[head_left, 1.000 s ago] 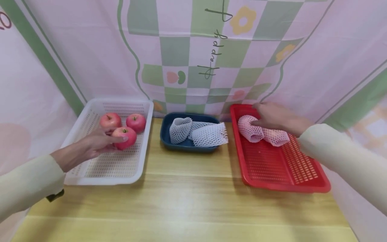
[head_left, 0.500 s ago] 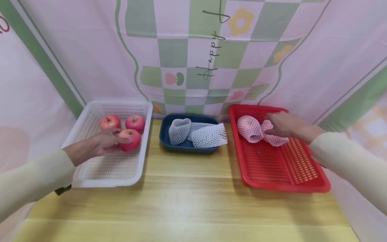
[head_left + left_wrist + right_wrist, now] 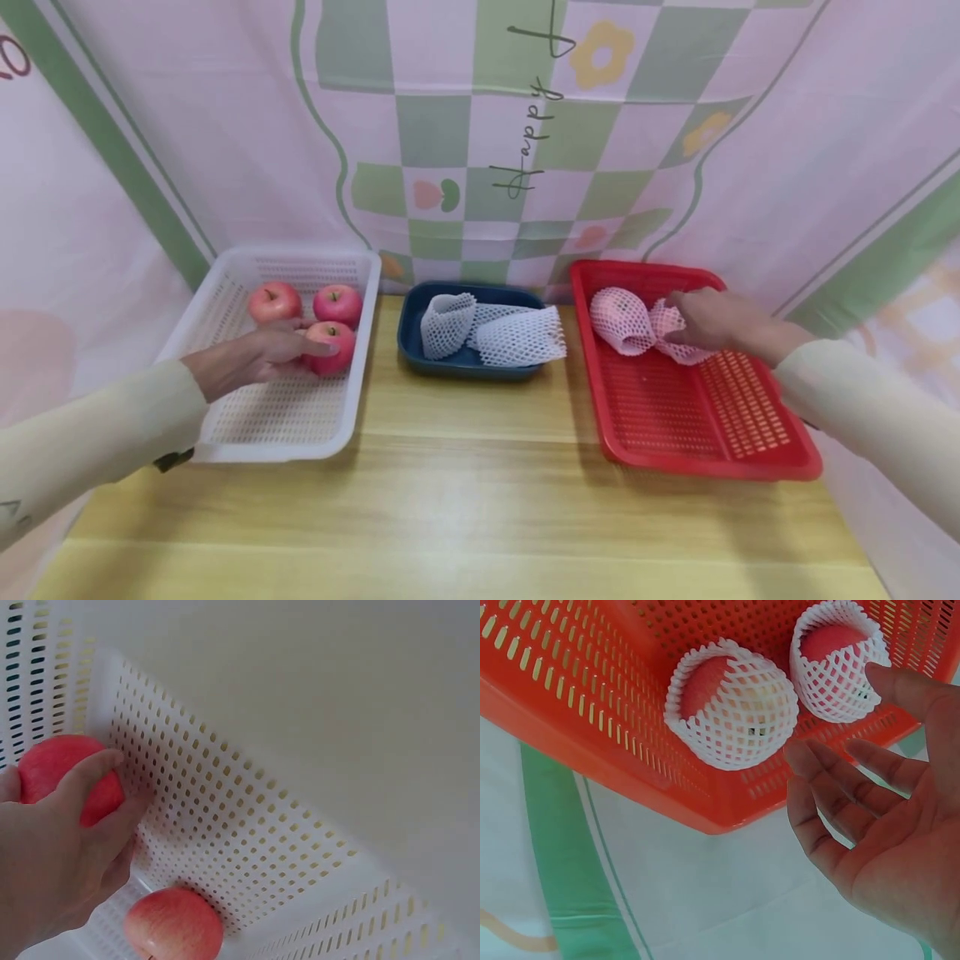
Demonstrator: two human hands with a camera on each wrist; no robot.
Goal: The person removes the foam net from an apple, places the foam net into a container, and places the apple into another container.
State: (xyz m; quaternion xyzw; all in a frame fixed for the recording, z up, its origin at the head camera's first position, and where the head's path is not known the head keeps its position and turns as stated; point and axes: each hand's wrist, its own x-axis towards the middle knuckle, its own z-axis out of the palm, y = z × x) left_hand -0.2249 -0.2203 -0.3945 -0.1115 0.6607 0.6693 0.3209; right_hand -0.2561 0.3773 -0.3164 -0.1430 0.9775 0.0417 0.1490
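Observation:
My left hand grips a red apple at the right side of the white basket. In the left wrist view, curled fingers lie around that apple. Two other apples, one at the back left and one at the back right, rest behind it. Over the red basket, my right hand hovers by the right-hand apple in a foam net. Its fingers are spread and hold nothing in the right wrist view. Another netted apple lies to its left.
Between the baskets stands a dark blue tray with several white foam nets. One net overhangs its right rim. A wooden table carries everything, and a checkered cloth hangs right behind.
The left hand has moved right with the apple inside the white basket. My right hand has shifted right, away from the left netted apple to the right one.

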